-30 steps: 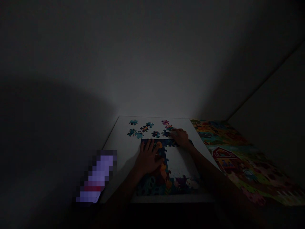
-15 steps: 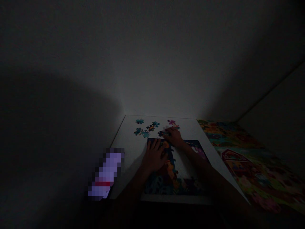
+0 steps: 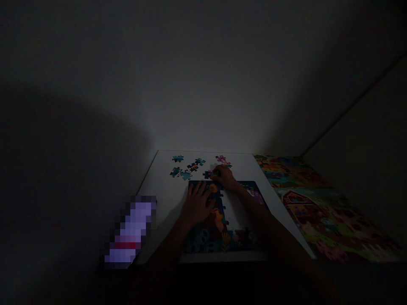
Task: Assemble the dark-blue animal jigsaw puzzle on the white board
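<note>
My left hand lies flat with its fingers spread over the left part of a partly assembled jigsaw puzzle. Beyond the puzzle's top edge, my right hand has its fingers and thumb closed on a dark blue puzzle piece, which lies low over the white tabletop. The puzzle has a gap right of its middle, where the white surface shows. Several loose teal pieces lie at the back left. Pink pieces lie just beyond my right hand. Dim light hides the fingertips' exact contact.
The white table stands against a pale wall. A blurred-out lilac rectangle is at its left edge. On the right lie two colourful pictures, one with a red barn.
My right hand's fingers have drawn together on the dark blue piece. My left hand stays on the puzzle. The whole view has shifted, so things appear slightly farther left.
</note>
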`<state>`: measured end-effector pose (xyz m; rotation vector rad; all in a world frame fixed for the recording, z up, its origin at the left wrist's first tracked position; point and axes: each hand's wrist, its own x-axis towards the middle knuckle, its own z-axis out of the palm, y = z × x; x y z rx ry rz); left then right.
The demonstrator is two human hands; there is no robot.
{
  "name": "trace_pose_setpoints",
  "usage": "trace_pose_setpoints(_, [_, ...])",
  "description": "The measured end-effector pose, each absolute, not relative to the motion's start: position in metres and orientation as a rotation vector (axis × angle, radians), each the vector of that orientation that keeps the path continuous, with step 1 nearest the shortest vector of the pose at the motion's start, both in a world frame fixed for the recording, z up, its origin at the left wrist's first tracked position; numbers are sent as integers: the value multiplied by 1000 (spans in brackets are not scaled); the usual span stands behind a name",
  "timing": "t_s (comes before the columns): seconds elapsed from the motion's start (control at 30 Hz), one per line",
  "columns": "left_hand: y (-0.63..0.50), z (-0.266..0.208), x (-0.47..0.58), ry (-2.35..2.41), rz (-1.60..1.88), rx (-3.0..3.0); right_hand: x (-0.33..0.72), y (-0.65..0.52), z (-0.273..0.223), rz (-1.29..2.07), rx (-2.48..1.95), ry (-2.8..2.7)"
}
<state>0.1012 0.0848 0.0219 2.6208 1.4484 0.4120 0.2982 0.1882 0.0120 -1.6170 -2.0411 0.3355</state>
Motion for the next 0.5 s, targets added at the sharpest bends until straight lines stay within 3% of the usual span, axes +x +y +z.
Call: trace_pose_setpoints(0.5, [86, 28, 104, 1466, 356, 2662, 297, 173, 22, 627, -1522, -1740])
